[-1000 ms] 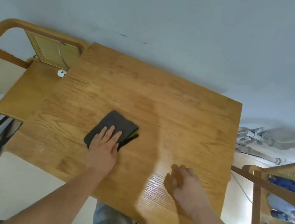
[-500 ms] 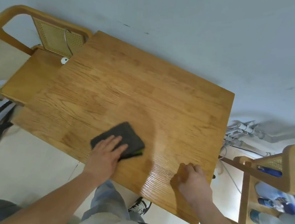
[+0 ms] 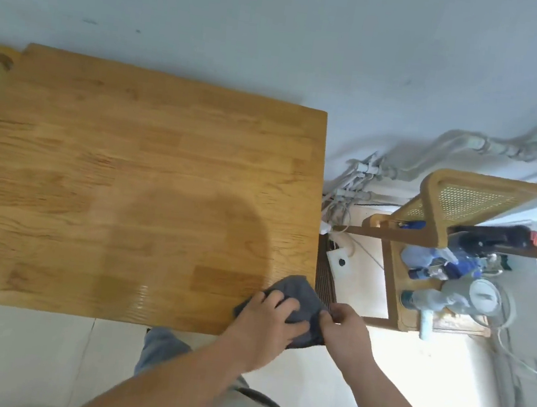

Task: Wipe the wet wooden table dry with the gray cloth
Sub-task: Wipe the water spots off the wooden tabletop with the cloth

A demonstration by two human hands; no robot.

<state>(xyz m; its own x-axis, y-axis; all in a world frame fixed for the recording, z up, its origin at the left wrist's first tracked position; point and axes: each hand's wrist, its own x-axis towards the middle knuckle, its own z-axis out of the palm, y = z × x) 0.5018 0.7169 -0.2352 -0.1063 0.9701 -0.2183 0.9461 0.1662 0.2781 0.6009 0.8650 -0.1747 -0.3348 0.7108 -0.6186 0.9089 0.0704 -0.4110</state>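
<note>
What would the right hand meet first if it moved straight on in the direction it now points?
Probably the fingers of the left hand, which lie ahead on the gray cloth that the right hand pinches at the table corner. Depth is unclear, so it might pass over them.

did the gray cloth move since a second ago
Yes: the gray cloth went from the middle of the wooden table to its near right corner, overhanging the edge.
</note>
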